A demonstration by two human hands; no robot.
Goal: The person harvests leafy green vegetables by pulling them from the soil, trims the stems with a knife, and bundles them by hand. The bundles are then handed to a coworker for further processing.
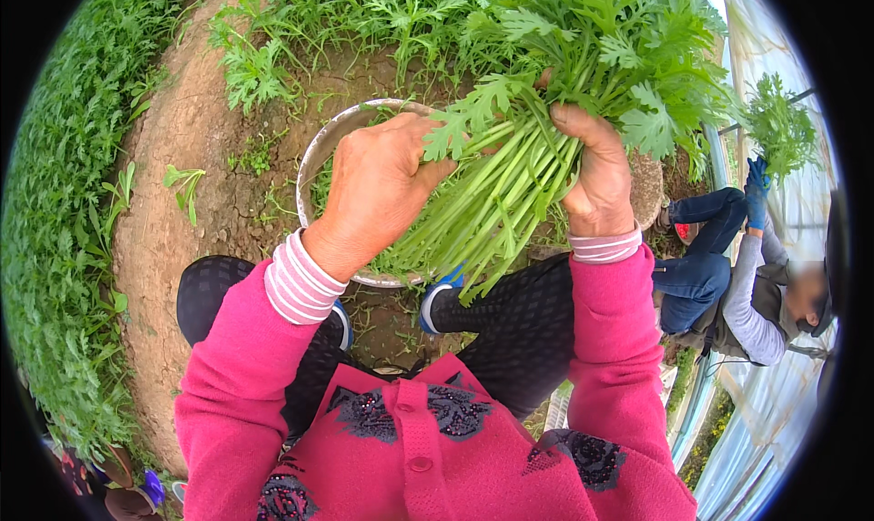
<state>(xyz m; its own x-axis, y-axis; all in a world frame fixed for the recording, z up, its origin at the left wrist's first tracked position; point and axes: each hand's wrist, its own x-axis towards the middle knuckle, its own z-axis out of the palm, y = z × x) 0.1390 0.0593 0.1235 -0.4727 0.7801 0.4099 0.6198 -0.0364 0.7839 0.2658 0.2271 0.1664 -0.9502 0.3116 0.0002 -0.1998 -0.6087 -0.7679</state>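
A large bunch of leafy greens with lobed leaves point(505, 179) is gripped around its stems by my right hand point(597, 162), thumb across the front. The leaves fan out to the upper right and the pale stems point down to the left. At the bunch's left side, my left hand point(382, 179) has its thumb and forefinger pinched together by a leaf; whether it holds that leaf is hard to tell. Beneath my hands stands a round basin point(305, 155) with a worn whitish rim and green bits inside, partly hidden by the left hand and the stems.
Rows of growing greens point(61, 200) line the left, beside a bare soil ridge point(171, 111). More plants point(403, 15) grow ahead. On the right, a co-worker point(737, 275) in blue gloves holds another bunch point(780, 128) near plastic sheeting point(765, 36). Another person point(123, 487) is partly visible at lower left.
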